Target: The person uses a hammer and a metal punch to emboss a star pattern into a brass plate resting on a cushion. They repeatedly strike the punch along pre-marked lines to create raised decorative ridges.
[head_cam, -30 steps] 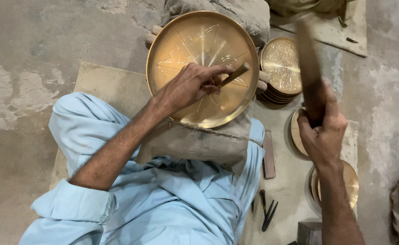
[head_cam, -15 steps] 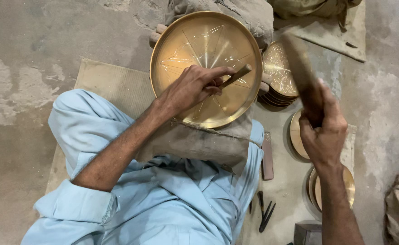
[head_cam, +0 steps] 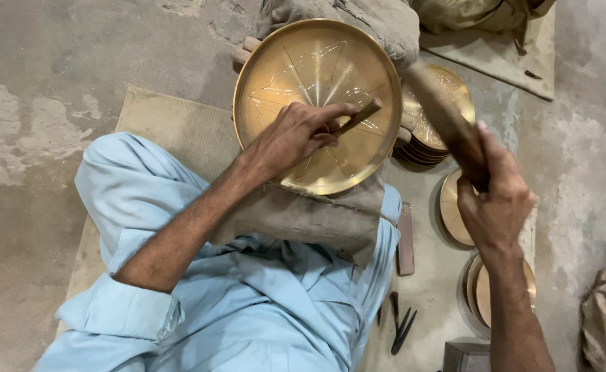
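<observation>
1. On the person's lap, over a grey cloth pad [head_cam: 303, 213], one large round brass tray [head_cam: 317, 103] lay tilted, its face engraved with a star of straight lines; its far rim rested against a lumpy grey sack [head_cam: 372, 21].
2. One left hand [head_cam: 293, 138] lay on the tray's face, fingers pressed together around one small chisel [head_cam: 359, 116]; the chisel slanted up and to the right from the fingertips, its tip hidden under the hand, so the tray sat directly beneath the grip.
3. One right hand [head_cam: 496, 200] was clenched around the handle of one wooden mallet [head_cam: 444, 114], blurred; its head hung just beside the tray's right rim, near the chisel's upper end, and whether it touched the chisel could not be told.
4. Brass plates beside the tray came in three groups: one stack [head_cam: 441, 120] behind the mallet, one plate [head_cam: 451, 207] partly hidden by the right hand, and a pair [head_cam: 482, 296] near the wrist.
5. On the concrete floor [head_cam: 41, 69] lay one flat sharpening stone [head_cam: 405, 238] and a few thin dark tools [head_cam: 399, 327]; a woven mat [head_cam: 172, 127] lay under the sky-blue clothes.
</observation>
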